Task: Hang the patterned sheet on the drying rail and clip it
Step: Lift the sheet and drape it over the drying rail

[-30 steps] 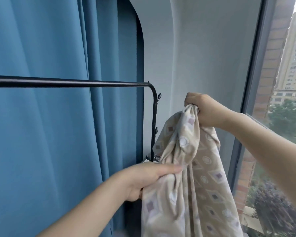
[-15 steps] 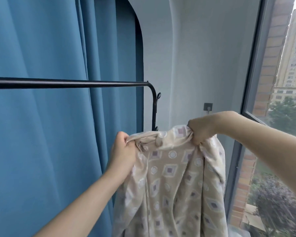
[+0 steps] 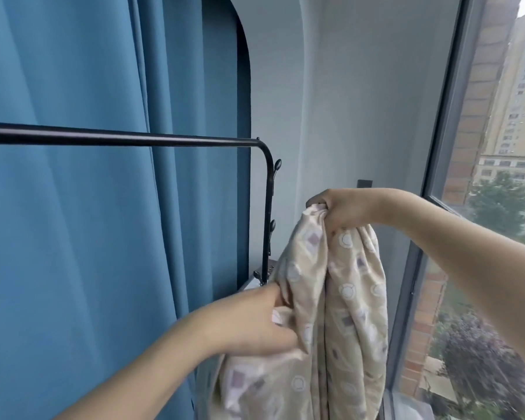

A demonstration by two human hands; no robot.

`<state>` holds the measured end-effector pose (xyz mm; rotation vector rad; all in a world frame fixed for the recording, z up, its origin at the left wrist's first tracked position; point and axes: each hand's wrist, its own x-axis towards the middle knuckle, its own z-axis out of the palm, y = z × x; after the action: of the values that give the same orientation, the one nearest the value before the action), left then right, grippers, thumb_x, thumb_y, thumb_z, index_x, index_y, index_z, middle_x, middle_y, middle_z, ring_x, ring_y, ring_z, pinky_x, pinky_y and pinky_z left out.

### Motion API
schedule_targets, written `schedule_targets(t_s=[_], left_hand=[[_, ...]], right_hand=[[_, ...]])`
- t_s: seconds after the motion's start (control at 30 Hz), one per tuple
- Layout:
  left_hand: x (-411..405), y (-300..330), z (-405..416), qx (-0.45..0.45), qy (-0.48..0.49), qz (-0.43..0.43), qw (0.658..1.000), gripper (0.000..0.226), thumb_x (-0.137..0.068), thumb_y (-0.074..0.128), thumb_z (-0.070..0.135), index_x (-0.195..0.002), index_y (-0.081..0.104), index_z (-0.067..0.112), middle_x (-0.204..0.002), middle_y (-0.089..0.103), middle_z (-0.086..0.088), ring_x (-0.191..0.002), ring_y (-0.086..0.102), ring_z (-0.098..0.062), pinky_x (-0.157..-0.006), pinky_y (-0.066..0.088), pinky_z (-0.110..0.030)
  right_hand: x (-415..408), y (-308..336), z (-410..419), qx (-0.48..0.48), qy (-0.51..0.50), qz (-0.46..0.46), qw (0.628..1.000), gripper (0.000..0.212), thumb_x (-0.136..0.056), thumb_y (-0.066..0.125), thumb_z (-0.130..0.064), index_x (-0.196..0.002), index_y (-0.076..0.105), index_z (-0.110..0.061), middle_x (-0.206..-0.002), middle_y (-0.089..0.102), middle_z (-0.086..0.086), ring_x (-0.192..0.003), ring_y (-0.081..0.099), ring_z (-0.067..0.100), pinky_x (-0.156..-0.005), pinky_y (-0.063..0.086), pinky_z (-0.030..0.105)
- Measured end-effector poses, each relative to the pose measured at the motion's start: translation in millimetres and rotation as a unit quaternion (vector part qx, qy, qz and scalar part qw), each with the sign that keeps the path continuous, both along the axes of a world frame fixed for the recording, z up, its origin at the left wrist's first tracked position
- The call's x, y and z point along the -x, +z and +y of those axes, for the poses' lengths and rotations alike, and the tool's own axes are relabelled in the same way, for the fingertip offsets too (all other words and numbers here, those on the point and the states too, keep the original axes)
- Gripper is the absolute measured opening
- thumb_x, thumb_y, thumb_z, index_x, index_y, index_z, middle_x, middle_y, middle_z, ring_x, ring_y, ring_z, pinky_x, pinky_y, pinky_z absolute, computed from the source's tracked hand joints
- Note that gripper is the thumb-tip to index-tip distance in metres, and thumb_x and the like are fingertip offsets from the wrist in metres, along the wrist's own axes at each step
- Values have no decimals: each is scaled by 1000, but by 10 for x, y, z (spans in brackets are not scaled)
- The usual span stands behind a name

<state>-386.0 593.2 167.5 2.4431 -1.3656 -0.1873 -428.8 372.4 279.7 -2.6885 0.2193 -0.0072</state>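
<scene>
The beige patterned sheet point(image 3: 343, 301), printed with purple squares and white circles, hangs bunched in long folds to the right of the rack. My right hand point(image 3: 343, 212) grips its top edge, held up beside the rack's post. Lower down, my left hand point(image 3: 249, 322) pinches a fold of the same sheet. The black drying rail point(image 3: 128, 138) runs level across the left half of the view, above my left hand, and bends down into a post point(image 3: 266, 225) with small hooks. Nothing hangs on the rail. No clip is in sight.
A blue curtain point(image 3: 73, 237) hangs close behind the rail. A white wall point(image 3: 346, 101) stands behind the sheet. A large window with a dark frame point(image 3: 437, 147) fills the right side, with buildings and trees outside.
My left hand dropped from the sheet's top edge to a fold lower down. The sheet, spread between both hands half a second ago, now hangs bunched from my right hand.
</scene>
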Motion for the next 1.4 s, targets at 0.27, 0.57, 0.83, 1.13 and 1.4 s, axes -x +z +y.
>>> schedule_targets(t_s=[0.27,0.57,0.83,1.13,1.4], left_hand=[[-254,320,63,361,190,-76,910,36,-80,60,15,-110,46,30,-81,60,8,-74,58,-18,-64,46,-33],[-304,644,-247,233,80,-84,966,24,-75,48,9,-85,64,24,-84,69,-2,-84,64,-28,-65,51,-31],[-174,654,-229,172,50,-157,971,10,-80,54,9,-83,53,19,-76,60,-3,-83,62,-33,-62,48,-36],[264,586,49,-19,-154,124,980,21,-92,60,36,-77,46,30,-96,66,-11,-92,64,-30,-83,51,-48],[-289,-97,-657,55,16,345,937,52,-75,62,43,-124,57,25,-121,61,3,-105,58,-16,-98,47,-40]], right_hand=[[28,426,-178,203,-89,-283,933,19,-76,49,-2,-63,54,-15,-66,59,4,-73,57,34,-59,43,32],[-33,402,-284,341,-170,-266,886,12,-75,55,-11,-86,56,-16,-92,67,11,-90,62,36,-67,46,34],[-12,301,-254,401,-154,-94,898,27,-81,59,-21,-108,62,-20,-112,67,12,-99,64,31,-81,50,35],[165,175,-416,529,32,-256,808,24,-66,64,-18,-78,44,-17,-60,53,2,-52,53,31,-50,28,27],[114,42,-322,550,143,-296,767,32,-48,57,-3,-68,36,-16,-50,41,2,-41,38,26,-42,19,24]])
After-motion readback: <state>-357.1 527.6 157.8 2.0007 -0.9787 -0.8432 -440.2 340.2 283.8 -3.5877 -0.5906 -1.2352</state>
